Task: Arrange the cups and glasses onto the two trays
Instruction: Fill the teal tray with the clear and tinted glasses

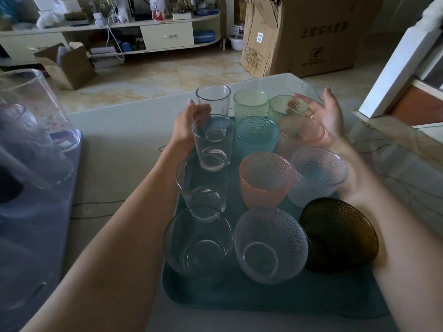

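Your left hand [191, 121] curls around a clear glass [212, 140] at mid-frame, likely squaring its column on the teal tray [239, 298]; your right hand [328, 118], fingers spread and empty, flanks the cups, seemingly steadying them.

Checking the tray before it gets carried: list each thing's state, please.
Teal tray: flat on table, loaded.
Clear glasses: upright, empty, left column.
Green cups: upright, far row.
Blue cup: upright, empty.
Orange cup: upright, empty.
Dark cup: empty, leaning outward at the tray's right edge.
Left hand: touching a clear glass.
Right hand: open, beside the pink cup.
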### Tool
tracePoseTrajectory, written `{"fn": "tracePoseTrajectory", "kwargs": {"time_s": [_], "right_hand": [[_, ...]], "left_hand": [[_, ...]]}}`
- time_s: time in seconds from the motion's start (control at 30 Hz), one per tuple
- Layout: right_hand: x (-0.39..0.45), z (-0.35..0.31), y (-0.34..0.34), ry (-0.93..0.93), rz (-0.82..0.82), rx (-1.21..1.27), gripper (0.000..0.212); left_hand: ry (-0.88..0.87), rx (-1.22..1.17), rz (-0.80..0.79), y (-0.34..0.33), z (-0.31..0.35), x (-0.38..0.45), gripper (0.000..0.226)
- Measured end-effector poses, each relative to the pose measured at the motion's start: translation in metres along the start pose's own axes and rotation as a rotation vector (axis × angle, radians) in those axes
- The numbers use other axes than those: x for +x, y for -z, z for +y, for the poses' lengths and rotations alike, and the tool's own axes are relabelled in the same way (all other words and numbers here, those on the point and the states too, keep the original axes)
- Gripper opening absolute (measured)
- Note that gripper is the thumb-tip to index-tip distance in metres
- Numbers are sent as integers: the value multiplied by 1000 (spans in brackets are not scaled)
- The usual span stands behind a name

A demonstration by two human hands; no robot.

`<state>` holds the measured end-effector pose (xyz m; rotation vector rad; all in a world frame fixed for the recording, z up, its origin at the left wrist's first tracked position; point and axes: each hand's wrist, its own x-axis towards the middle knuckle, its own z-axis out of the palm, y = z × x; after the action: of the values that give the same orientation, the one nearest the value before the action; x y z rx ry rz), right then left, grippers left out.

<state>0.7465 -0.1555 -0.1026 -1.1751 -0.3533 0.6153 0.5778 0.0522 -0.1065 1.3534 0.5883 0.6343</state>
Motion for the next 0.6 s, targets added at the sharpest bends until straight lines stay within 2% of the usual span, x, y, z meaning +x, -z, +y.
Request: {"fn": "tracePoseTrajectory", "kwargs": {"time_s": [0.2, 0.3, 0.37, 0.5, 0.57, 0.6], "right_hand": [[20, -15, -1, 77, -29, -361, 74], [42, -15, -1, 99, -152, -482, 84], [60, -12, 3, 50, -242, -433, 83], [67, -7, 2, -100, -357, -212, 83], [62, -3, -4, -190, -383, -98, 81], [58, -1, -7, -218, -375, -57, 82]], "left_hand": [[-64, 3, -8, 7, 17, 34, 64], [64, -189, -198, 5, 21, 58, 82], [142, -179, -364, 4, 16, 69, 92], [224, -66, -634, -5, 8, 81, 98], [240, -71, -677, -6, 1, 88, 99], [232, -83, -656, -6, -2, 90, 92]]}}
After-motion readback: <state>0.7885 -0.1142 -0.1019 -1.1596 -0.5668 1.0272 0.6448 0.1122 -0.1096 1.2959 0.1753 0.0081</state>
